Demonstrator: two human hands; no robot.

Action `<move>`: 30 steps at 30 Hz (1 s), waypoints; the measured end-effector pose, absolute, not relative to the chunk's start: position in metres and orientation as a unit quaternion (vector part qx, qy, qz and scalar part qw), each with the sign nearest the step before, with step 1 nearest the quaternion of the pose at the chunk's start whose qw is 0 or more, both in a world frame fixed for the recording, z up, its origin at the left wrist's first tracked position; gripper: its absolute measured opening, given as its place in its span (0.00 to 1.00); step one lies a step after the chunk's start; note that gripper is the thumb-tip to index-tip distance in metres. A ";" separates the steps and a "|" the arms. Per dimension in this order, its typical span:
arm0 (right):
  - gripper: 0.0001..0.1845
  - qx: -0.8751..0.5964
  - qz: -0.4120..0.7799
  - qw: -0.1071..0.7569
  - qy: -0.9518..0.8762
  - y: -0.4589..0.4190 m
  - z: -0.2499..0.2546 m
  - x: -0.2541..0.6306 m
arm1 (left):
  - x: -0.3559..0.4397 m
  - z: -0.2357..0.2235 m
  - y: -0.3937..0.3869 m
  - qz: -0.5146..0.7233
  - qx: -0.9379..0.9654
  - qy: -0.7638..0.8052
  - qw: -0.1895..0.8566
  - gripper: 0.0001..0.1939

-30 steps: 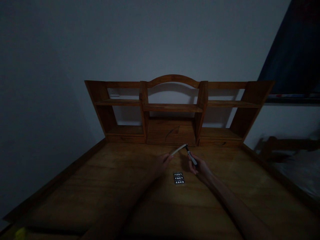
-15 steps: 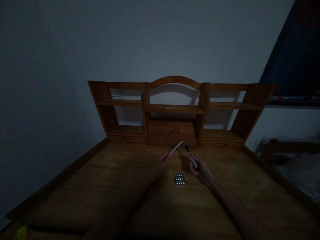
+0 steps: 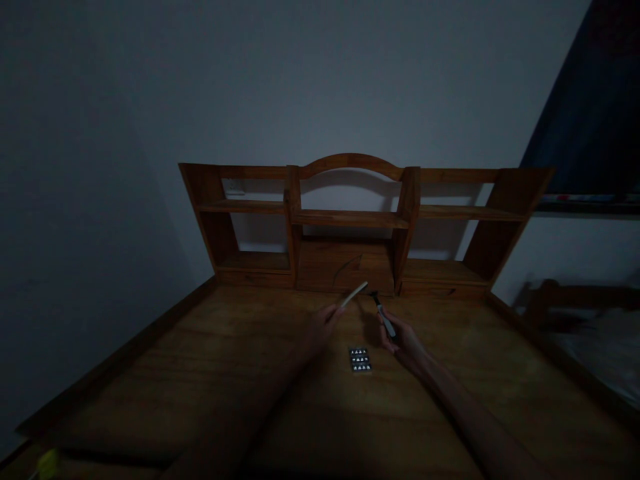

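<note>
My left hand [image 3: 324, 327] is closed round the lower end of a slim pale stick [image 3: 354, 293], which slants up to the right. Its exact kind does not show in the dim light; the tip has a darker edge. In my right hand [image 3: 400, 333] is a razor [image 3: 385, 321] with a grey handle and a small dark head, gripped by the handle. The head points up and left, close to the stick's tip but apparently apart from it. Between my forearms, a small dark rectangular piece [image 3: 361, 359] with three rows of bright white marks lies on the table.
The wooden tabletop [image 3: 225, 360] has a raised edge on both sides. A wooden shelf unit [image 3: 350, 219] stands at its back against the wall. Something yellow [image 3: 49, 463] shows at the lower left corner. A dark curtain or window [image 3: 585, 120] hangs at the right.
Both hands keep nearly the same pose and hold the same things. The whole view has shifted very slightly.
</note>
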State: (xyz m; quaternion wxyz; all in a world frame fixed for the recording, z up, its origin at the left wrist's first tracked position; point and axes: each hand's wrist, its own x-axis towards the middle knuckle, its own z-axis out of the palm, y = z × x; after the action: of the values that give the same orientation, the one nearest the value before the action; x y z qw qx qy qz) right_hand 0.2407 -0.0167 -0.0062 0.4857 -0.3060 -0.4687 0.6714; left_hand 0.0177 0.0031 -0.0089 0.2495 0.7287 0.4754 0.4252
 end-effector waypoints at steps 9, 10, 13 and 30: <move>0.18 -0.309 0.670 0.492 -0.462 -0.015 -0.011 0.239 | 0.017 -0.009 0.003 0.416 0.736 0.475 0.244 0.22; 0.18 -0.308 0.668 0.494 -0.464 -0.016 -0.011 0.239 | 0.015 -0.008 0.003 0.419 0.731 0.482 0.238 0.22; 0.18 -0.302 0.661 0.496 -0.476 -0.018 -0.009 0.239 | 0.013 -0.006 0.001 0.416 0.738 0.483 0.222 0.22; 0.19 -0.297 0.660 0.483 -0.494 -0.020 -0.006 0.237 | 0.017 -0.010 0.003 0.404 0.763 0.458 0.212 0.22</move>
State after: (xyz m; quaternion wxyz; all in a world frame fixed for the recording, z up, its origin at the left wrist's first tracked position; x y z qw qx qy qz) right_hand 0.2372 -0.0199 -0.0058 0.4826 -0.2968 -0.4938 0.6596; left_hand 0.0175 0.0026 -0.0103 0.2116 0.7634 0.4576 0.4039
